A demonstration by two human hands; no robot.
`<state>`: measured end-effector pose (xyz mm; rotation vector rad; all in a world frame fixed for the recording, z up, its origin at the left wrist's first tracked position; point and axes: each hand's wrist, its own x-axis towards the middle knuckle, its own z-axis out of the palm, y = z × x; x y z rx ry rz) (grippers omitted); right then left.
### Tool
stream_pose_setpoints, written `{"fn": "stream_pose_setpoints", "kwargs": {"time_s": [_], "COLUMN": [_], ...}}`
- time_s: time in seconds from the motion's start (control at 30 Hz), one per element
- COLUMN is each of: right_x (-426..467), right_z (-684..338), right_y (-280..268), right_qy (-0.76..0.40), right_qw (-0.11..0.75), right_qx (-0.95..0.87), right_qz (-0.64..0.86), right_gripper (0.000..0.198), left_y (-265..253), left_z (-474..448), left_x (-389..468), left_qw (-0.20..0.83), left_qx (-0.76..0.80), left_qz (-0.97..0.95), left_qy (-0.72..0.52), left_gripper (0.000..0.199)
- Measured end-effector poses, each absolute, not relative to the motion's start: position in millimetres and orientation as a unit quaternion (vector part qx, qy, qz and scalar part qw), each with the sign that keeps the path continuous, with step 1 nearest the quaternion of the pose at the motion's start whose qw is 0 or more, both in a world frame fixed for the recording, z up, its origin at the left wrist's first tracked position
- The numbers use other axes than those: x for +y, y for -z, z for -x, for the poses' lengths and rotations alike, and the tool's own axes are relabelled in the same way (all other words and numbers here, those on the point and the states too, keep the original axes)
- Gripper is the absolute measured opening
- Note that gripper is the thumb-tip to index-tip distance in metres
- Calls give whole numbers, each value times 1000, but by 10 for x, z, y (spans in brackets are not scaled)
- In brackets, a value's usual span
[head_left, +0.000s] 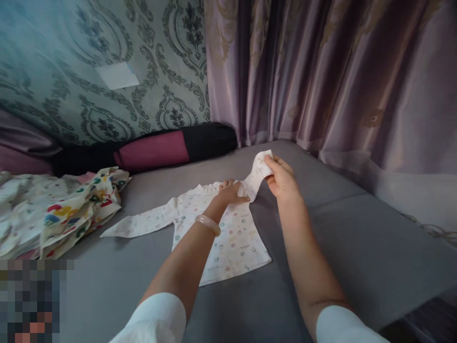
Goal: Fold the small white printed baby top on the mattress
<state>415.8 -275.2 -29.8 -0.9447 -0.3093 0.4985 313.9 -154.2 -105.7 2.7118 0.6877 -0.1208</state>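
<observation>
A small white long-sleeved baby shirt [232, 243] with tiny coloured prints lies flat on the grey bed [357, 247]. My left hand [231, 191], with a pale bangle on the wrist, presses flat on the shirt's shoulder near the neckline. My right hand [282, 177] pinches the end of the shirt's right sleeve [257, 172] and holds it lifted off the bed. The other sleeve [139, 224] stretches out flat to the left.
A pile of patterned clothes [57, 209] sits at the left. A dark red and black bolster [167, 147] lies against the patterned wall. Purple curtains [339, 76] hang at the back right. The bed's edge runs along the right.
</observation>
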Motion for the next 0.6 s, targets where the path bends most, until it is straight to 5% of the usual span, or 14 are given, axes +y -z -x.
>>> {"fn": "stream_pose_setpoints", "kwargs": {"time_s": [0.13,0.4,0.6], "right_x": [-2681,-2501,-2263], "right_z": [-4068,-3855,-3357], "right_y": [324,445,752], "right_qy": [-262,-321,-377], "right_qw": [842,813,754], "right_qx": [-137,-141,-179], "right_qz": [451,464,507], "right_gripper": [19,18,26], "left_y": [1198,1481,1551], "left_z": [-2984,-2269,-1908], "left_x": [-1476,-1111,-1163], "left_qw": [243,447,529], "left_qx": [242,384,408], "left_qz": [-938,-738,-611], "left_qy": [-45,-326,-424], "left_gripper": [89,44,38]}}
